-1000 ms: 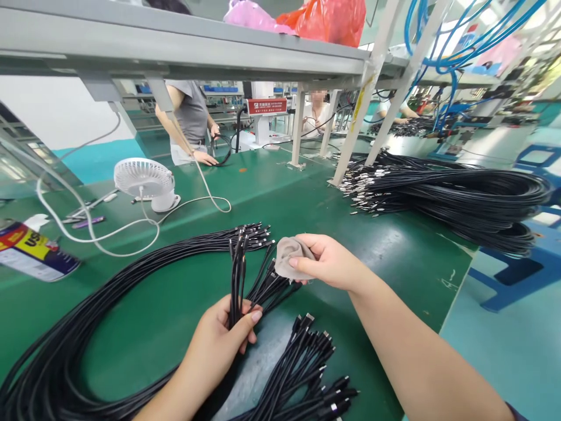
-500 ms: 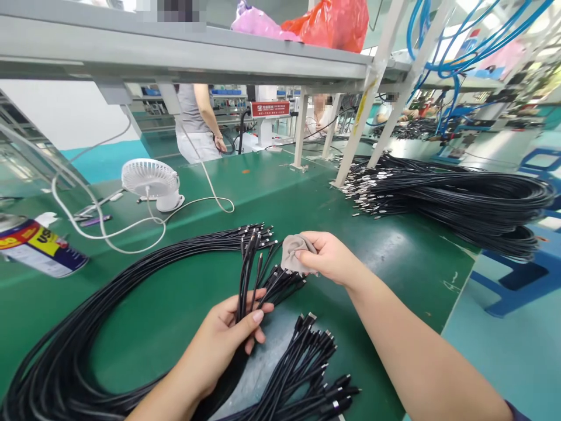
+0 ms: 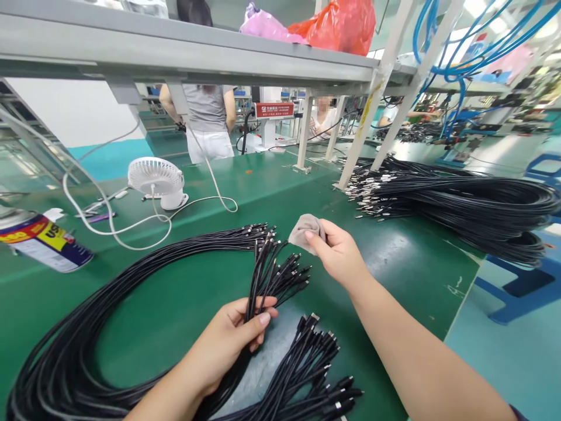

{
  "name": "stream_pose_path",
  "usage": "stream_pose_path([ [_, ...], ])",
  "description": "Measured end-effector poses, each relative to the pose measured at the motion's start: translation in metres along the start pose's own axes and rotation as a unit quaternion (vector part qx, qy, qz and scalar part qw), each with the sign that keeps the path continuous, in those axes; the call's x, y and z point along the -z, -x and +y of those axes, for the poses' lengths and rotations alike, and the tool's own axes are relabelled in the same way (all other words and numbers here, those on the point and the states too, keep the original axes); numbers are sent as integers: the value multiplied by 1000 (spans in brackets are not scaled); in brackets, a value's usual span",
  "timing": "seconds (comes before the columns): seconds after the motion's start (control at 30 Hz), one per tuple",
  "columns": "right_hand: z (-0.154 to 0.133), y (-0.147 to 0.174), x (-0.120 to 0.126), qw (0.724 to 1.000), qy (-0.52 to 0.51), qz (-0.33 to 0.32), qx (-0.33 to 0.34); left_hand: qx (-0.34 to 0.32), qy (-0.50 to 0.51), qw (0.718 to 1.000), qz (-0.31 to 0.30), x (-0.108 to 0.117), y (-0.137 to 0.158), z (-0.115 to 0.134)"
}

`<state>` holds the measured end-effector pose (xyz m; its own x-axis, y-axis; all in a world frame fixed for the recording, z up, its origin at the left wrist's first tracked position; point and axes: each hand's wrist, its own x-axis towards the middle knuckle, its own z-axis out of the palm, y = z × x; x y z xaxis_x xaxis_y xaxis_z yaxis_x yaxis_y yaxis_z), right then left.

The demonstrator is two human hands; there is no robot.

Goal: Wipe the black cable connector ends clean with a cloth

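While the green tabletop [image 3: 149, 310] fills most of the view, a big black cable pile [image 3: 473, 193] sits back right by the shelf legs [image 3: 367, 117]. Looped black bundle [image 3: 79, 316] curves round the left side; shorter front bundle [image 3: 289, 368] lies near center, connectors pointing away. White fan [image 3: 153, 175] back left, spray can [image 3: 44, 242] nearer at the left edge. Left hand [image 3: 234, 327], front center: fingers curled closed round a cable bunch [image 3: 259, 272], ends sticking up past them. Right hand [image 3: 340, 252]: thumb and fingers pinched on gray cloth [image 3: 303, 230], just beside those ends; can't tell if touching.
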<state>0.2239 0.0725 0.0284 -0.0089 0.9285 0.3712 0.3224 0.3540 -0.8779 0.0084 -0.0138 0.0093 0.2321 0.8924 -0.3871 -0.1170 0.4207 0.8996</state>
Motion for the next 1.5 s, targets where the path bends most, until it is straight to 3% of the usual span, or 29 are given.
stream_pose_path([
  [0.07, -2, 4, 1, 998, -28, -52, 25, 2, -23, 1000, -2, 0, -2, -2],
  [0.2, -2, 9, -1, 968, -50, -235, 78, 17, -65, 997, -26, 1, -4, -5],
  [0.3, -1, 12, -7, 948, -45, -308, 65, 16, -76, 997, -26, 1, -5, -6],
  [0.7, -3, 12, -20, 926, -124, -344, -92, 2, -119, 993, -19, 0, -4, -3],
  [1.0, -4, 9, -20, 927, -69, -351, -116, 6, -120, 993, -14, -1, -4, -3],
  [1.37, -10, 13, -16, 924, -162, -324, -120, 0, -86, 996, -21, 0, -6, -8],
  [1.5, -9, 14, -15, 911, -174, -357, -113, -7, -63, 998, -4, 1, -6, -11],
])
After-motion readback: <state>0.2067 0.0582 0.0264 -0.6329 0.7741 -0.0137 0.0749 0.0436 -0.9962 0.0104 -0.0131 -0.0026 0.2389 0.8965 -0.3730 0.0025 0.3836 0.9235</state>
